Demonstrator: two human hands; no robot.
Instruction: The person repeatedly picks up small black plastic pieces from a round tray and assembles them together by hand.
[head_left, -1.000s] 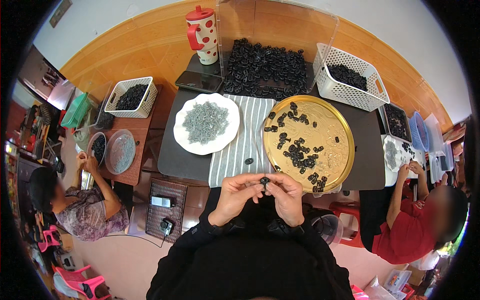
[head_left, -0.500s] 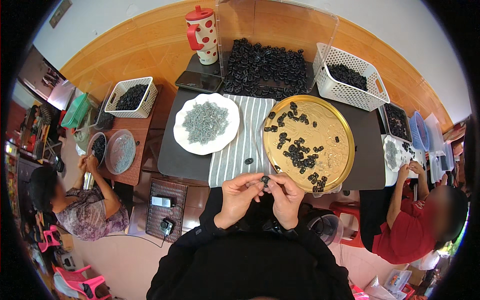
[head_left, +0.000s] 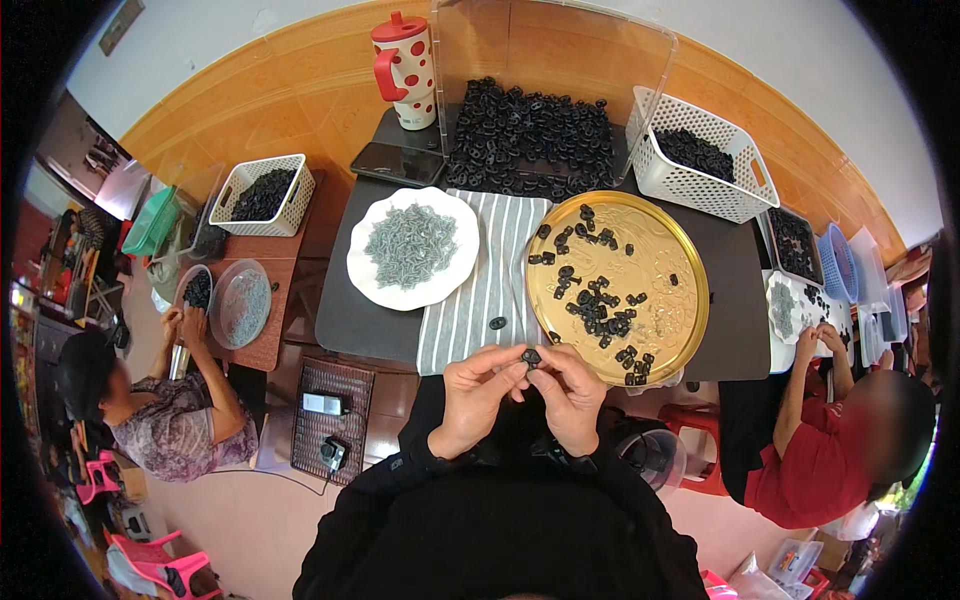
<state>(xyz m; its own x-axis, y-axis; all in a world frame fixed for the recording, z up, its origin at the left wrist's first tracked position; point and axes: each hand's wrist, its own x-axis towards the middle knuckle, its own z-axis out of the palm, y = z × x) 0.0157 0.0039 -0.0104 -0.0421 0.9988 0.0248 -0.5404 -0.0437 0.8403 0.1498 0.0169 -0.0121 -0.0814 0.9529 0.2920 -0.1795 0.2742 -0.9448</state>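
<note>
Between the fingertips of both hands is a small black plastic part [head_left: 531, 356], held just in front of the table's near edge. My left hand [head_left: 476, 393] pinches it from one side, and my right hand [head_left: 570, 398] grips it from the other. A similar black oval piece [head_left: 498, 323] lies on the grey-and-white striped cloth [head_left: 450, 335] just beyond my left hand. To the right, the round gold tray [head_left: 655, 225] carries many loose black parts [head_left: 598, 308]. At the left, a white scalloped plate [head_left: 362, 262] is heaped with small silvery screws [head_left: 410, 245].
A clear bin of black parts [head_left: 530, 140] stands at the back. Left of it are a spotted tumbler [head_left: 405, 75] and a dark phone [head_left: 398, 162]; right of it, a white basket [head_left: 715, 195]. Co-workers sit at both sides, a patterned shirt [head_left: 185, 430] left and a red shirt [head_left: 810, 470] right.
My fingers have shifted slightly around the black part, which has turned a little and sits a bit higher. At the sides, both co-workers' hands have moved slightly.
</note>
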